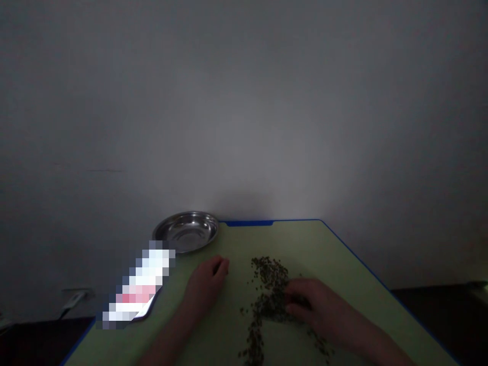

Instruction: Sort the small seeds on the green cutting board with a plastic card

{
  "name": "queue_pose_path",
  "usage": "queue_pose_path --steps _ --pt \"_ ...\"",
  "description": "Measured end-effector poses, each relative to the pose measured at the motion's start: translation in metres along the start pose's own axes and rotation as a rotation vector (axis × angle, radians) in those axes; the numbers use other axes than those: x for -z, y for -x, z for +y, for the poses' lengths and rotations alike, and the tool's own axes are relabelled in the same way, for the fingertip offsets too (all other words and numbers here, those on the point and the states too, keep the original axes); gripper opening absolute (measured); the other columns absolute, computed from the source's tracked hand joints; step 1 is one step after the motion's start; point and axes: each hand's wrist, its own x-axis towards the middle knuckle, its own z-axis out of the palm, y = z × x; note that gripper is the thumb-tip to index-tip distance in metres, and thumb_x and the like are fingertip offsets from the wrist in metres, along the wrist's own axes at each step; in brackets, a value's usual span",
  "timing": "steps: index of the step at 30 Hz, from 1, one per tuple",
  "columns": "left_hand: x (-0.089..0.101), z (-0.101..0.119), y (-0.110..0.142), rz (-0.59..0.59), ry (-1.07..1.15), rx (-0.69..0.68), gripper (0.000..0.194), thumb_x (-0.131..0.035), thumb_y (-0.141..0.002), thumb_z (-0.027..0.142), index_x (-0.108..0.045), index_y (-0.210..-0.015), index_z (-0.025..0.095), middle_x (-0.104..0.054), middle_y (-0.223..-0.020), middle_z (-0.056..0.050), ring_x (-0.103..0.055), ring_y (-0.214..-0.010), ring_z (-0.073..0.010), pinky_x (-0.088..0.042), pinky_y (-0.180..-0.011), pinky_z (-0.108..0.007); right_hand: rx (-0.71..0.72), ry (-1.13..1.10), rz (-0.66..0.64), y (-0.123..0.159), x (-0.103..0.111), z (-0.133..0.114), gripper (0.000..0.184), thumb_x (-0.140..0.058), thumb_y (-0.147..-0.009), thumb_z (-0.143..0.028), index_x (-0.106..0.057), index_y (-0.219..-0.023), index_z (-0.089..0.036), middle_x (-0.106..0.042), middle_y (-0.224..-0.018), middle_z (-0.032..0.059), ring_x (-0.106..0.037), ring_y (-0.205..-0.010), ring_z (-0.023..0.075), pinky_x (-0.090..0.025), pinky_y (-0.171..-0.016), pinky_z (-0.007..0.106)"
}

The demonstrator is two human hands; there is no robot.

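Note:
Small dark brown-and-tan pieces, like beans or seeds, lie in a loose pile [270, 274] on the pale green tabletop [328, 254]. At the pile's right side is my right hand [316, 305], its fingers and thumb curled inward with the tips touching the pieces. Whatever is between those fingertips is too dark and small to make out. My left hand [208, 279] rests on the table left of the pile, apart from it. Its fingers are curled closed, and anything inside them is hidden.
A shallow round metal bowl [186, 234] stands at the back left. In front of it lies a phone-like device with a bright, blurred screen [141, 290]. A blue edge [249, 223] rims the table, with a grey wall [244, 112] behind. A cable [72, 302] shows at left.

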Motion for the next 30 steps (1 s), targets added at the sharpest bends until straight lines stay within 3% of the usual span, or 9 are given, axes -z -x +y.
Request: queue_pose_path --steps 11,16,22,30 --pt "0.000 -0.003 0.001 0.005 0.007 0.036 0.035 -0.030 -0.083 0.045 -0.049 -0.065 0.021 -0.060 -0.068 -0.002 -0.058 -0.069 -0.0195 -0.036 -0.063 -0.029 -0.102 -0.036 -0.012 -0.003 -0.007 0.011 0.018 -0.053 -0.081 -0.022 -0.068 -0.092 -0.019 -0.068 -0.097 0.0069 -0.061 -0.093 0.0221 -0.044 -0.082 0.030" --pt "0.000 -0.003 0.002 0.007 0.008 0.049 0.037 -0.029 -0.083 0.046 -0.050 -0.066 0.021 -0.062 -0.071 -0.003 -0.059 -0.072 -0.0202 -0.037 -0.065 -0.030 -0.100 -0.093 0.055 -0.002 -0.004 0.011 0.020 -0.051 -0.083 -0.025 -0.068 -0.091 -0.020 -0.069 -0.097 0.0064 -0.061 -0.094 0.0218 -0.044 -0.082 0.029" --pt "0.001 -0.003 0.001 0.005 0.013 0.034 0.037 -0.030 -0.083 0.047 -0.050 -0.065 0.022 -0.061 -0.068 -0.002 -0.057 -0.068 -0.0199 -0.036 -0.063 -0.029 -0.082 -0.143 0.100 0.002 -0.003 0.008 0.022 -0.049 -0.086 -0.032 -0.066 -0.086 -0.018 -0.068 -0.088 0.0054 -0.061 -0.085 0.0204 -0.045 -0.076 0.030" --pt "0.001 0.002 0.004 0.044 0.048 -0.011 0.036 -0.035 -0.082 0.046 -0.051 -0.062 0.021 -0.058 -0.062 -0.001 -0.055 -0.063 -0.0191 -0.035 -0.059 -0.029 -0.007 -0.209 0.145 0.004 0.003 0.012 0.023 -0.051 -0.087 -0.034 -0.064 -0.096 -0.018 -0.068 -0.086 0.0048 -0.061 -0.079 0.0190 -0.046 -0.071 0.031"
